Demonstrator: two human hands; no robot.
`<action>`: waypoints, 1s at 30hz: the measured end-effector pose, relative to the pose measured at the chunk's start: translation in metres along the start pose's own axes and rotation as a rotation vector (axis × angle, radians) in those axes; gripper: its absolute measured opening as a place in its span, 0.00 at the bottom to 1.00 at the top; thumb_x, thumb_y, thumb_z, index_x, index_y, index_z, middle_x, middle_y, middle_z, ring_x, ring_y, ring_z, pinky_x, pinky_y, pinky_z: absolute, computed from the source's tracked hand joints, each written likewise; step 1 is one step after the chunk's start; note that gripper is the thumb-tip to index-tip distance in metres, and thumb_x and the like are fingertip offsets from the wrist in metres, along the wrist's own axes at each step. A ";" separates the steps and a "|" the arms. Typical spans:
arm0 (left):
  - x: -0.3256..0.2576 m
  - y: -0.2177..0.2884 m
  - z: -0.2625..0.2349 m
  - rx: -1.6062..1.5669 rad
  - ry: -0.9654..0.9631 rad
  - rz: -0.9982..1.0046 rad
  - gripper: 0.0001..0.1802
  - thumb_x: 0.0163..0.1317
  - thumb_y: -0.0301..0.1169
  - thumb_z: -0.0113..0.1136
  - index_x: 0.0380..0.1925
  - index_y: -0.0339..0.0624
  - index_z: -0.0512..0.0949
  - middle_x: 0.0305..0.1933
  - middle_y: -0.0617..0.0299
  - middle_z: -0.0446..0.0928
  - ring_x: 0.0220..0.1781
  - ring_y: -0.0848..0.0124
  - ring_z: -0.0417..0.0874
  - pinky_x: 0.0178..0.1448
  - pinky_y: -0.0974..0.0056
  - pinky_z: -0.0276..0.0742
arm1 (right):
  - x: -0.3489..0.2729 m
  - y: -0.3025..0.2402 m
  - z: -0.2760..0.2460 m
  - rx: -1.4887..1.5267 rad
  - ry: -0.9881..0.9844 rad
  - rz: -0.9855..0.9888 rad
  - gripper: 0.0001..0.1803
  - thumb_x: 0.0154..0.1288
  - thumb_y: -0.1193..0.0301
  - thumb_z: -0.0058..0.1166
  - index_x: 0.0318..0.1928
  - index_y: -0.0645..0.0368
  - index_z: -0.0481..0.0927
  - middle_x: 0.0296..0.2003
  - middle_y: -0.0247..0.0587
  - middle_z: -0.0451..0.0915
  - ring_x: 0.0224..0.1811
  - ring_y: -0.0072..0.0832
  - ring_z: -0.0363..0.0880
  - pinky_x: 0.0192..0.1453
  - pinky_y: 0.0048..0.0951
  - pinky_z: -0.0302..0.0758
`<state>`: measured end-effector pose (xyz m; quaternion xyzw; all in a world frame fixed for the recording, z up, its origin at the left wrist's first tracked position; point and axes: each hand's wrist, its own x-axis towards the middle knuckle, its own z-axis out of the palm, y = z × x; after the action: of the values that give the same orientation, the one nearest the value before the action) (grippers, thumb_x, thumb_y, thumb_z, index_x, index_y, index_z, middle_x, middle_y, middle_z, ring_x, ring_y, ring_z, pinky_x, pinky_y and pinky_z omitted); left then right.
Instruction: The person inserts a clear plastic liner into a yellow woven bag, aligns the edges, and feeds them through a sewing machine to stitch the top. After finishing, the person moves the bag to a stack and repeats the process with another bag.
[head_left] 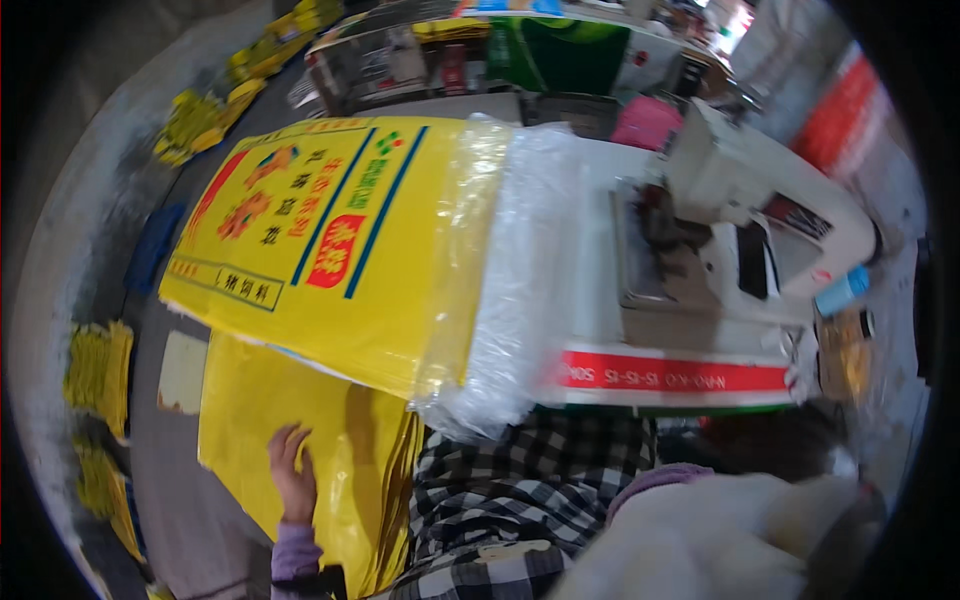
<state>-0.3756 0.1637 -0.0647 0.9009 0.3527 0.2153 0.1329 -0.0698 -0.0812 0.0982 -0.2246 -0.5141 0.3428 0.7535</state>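
My left hand (292,475) is over a stack of plain yellow woven sacks (345,440) at my left side. Its fingers are slightly bent and apart, with nothing seen in them; whether they touch the top sack is unclear. Above that stack, a printed yellow sack (400,260) lies flat across the work surface. A clear plastic liner (520,270) sticks out of its right end, toward the sewing machine. Of my right arm only a blurred white sleeve (720,540) and a purple cuff (660,485) show; the right hand is out of sight.
A white industrial sewing machine (770,210) stands at the right, a pink cloth-like thing (647,122) behind it. Bundles of folded yellow sacks (98,380) lie along the left wall. A green box panel (558,55) stands at the back. My checked apron (520,480) covers my lap.
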 end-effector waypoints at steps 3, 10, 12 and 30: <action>0.098 0.115 0.071 -0.150 -0.018 0.315 0.14 0.59 0.23 0.58 0.47 0.39 0.79 0.58 0.48 0.73 0.62 0.47 0.70 0.67 0.50 0.65 | -0.013 -0.033 -0.007 -0.294 0.118 0.048 0.18 0.67 0.64 0.50 0.47 0.69 0.76 0.45 0.55 0.78 0.51 0.33 0.78 0.51 0.32 0.75; 0.130 0.161 0.135 -0.133 -0.190 0.501 0.18 0.66 0.35 0.56 0.51 0.36 0.78 0.61 0.40 0.69 0.65 0.44 0.67 0.69 0.49 0.62 | -0.033 -0.045 -0.018 -0.696 0.329 0.188 0.20 0.62 0.64 0.57 0.48 0.68 0.76 0.44 0.50 0.76 0.49 0.31 0.77 0.50 0.30 0.75; 0.118 0.172 0.133 -0.578 -0.337 0.197 0.18 0.67 0.35 0.56 0.52 0.36 0.77 0.61 0.40 0.69 0.64 0.44 0.67 0.68 0.51 0.63 | -0.030 -0.035 -0.021 -0.783 0.361 0.226 0.21 0.60 0.64 0.59 0.48 0.68 0.76 0.44 0.48 0.76 0.48 0.30 0.77 0.50 0.29 0.75; 0.135 0.166 0.131 -0.398 -0.491 0.064 0.12 0.56 0.32 0.71 0.35 0.36 0.81 0.29 0.58 0.82 0.30 0.73 0.81 0.34 0.69 0.75 | -0.072 0.153 -0.126 -1.458 0.602 0.757 0.14 0.63 0.62 0.55 0.41 0.59 0.82 0.34 0.53 0.82 0.39 0.50 0.81 0.44 0.41 0.76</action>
<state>-0.1279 0.1269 -0.0747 0.8930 0.2325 0.0604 0.3807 -0.0131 -0.0318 -0.0988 -0.8870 -0.2752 0.0820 0.3616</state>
